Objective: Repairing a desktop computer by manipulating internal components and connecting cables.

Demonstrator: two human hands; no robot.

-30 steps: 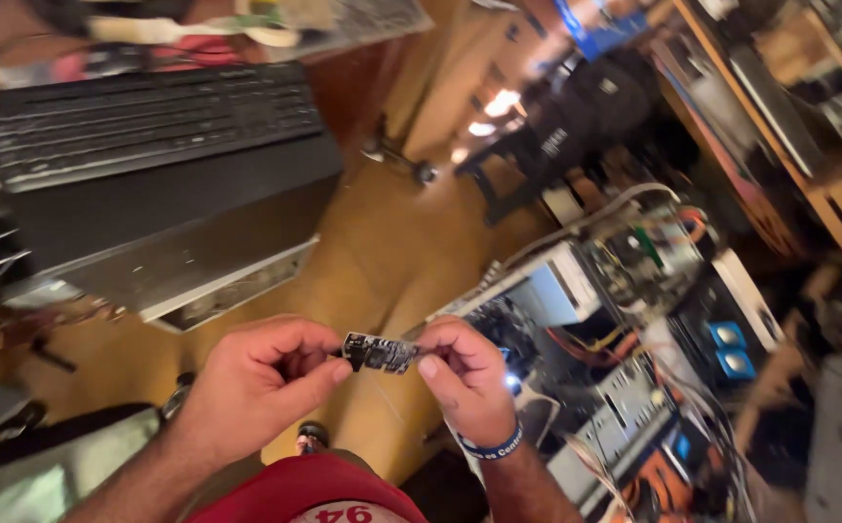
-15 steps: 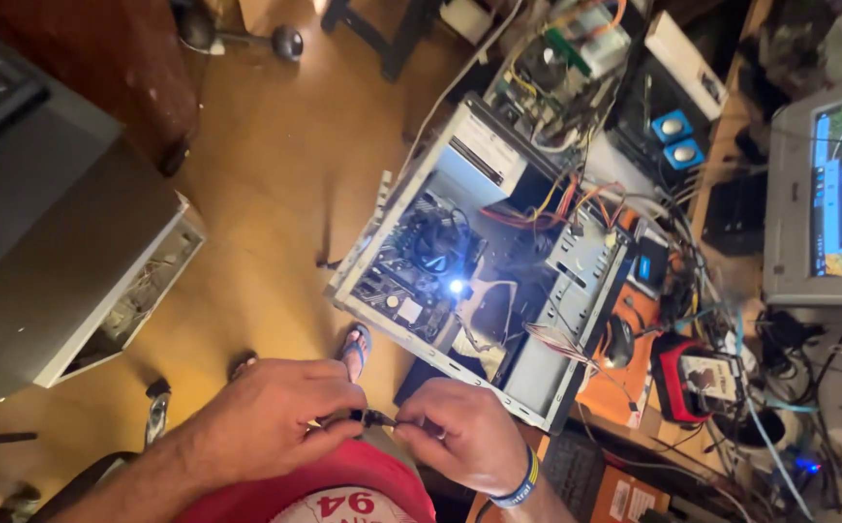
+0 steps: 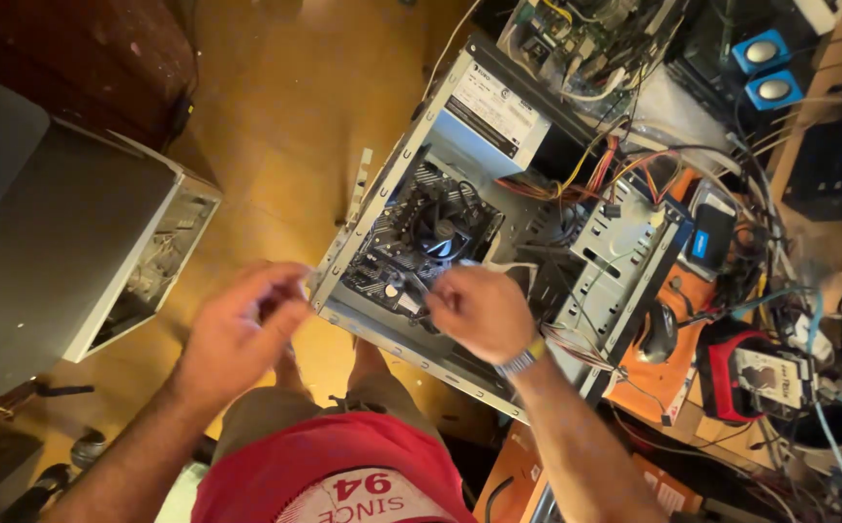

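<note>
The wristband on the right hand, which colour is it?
Yellow and grey wristband, on the right hand; head view.

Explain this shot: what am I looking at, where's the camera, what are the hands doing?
The one current picture comes from a camera worn on a person's head, looking straight down at their own bare hands and the wooden floor. No robot is involved. Below lies an open grey metal computer case on its side, showing a dark circuit board with a round black cooling fan and bundles of coloured cables. The right hand, with a wristband, reaches into the case over the board; whether it holds anything is hidden. The left hand hovers at the case's edge, blurred. Another grey metal case sits on the picture's left side.
</note>
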